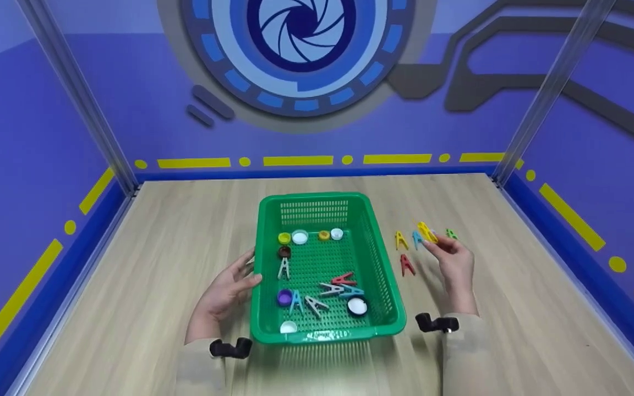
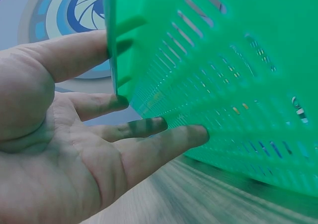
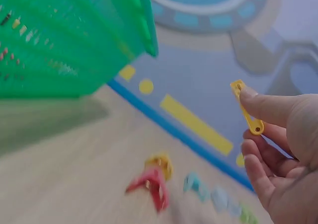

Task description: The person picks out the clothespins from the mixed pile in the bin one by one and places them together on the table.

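Note:
A green plastic basket (image 1: 386,264) stands in the middle, with clothespins and bottle caps on its floor. My left hand (image 1: 226,294) holds its left side, the thumb over the rim and the other fingers along the outer wall (image 2: 238,134). To the right of the basket, my right hand (image 1: 454,267) pinches a yellow clothespin (image 3: 252,120) between thumb and fingers, raised above the table. Near that hand lie another yellow clothespin (image 1: 400,240), a red clothespin (image 1: 406,265), a blue clothespin (image 1: 417,239) and a green clothespin (image 1: 451,234). A pale clothespin there is partly hidden.
Inside the basket are a purple cap (image 1: 284,297), a black-rimmed white cap (image 1: 357,306), a brown cap (image 1: 284,252) and a red clothespin (image 1: 343,279), among others. Blue printed panels (image 1: 306,140) wall the wooden table (image 1: 185,220) at the back and both sides.

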The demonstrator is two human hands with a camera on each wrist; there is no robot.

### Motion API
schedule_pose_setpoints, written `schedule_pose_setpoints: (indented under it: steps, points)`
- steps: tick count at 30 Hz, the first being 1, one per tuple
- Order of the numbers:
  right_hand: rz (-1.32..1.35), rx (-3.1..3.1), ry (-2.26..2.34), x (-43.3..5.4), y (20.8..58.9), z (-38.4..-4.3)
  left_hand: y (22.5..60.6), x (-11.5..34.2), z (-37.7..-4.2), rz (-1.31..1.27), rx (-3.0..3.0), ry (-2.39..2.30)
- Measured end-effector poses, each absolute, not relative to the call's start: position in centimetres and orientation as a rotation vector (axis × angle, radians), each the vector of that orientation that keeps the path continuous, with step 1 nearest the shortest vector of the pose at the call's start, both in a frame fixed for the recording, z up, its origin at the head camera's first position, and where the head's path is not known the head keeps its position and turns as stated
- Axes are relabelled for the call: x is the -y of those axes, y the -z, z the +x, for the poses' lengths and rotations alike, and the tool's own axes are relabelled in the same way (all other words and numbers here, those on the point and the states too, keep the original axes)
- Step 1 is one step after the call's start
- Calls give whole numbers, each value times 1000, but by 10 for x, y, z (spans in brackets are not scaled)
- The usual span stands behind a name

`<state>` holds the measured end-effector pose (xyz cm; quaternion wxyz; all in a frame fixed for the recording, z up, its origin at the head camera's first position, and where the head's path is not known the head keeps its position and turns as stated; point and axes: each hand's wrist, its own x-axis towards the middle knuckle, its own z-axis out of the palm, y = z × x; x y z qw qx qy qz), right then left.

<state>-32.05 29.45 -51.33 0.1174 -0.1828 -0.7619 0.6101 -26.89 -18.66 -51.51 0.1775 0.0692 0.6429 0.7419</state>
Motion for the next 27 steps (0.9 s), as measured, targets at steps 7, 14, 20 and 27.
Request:
schedule_pose_setpoints:
  steps: [7, 14, 20, 27]
  points:
    - [-591, 2271, -1677, -303, 540, -314, 516, 188, -269, 177, -1823, -2108]
    - [-643, 2354, -1579, -296, 554, -314, 515, 189, -269, 194, -1810, -2107]
    - [-711, 2443, -1476, -290, 555, -309, 515, 187, -269, 188, -1859, -2092]
    - [-735, 2542, -1334, -290, 555, -305, 516, 186, -270, 189, -1840, -2096]
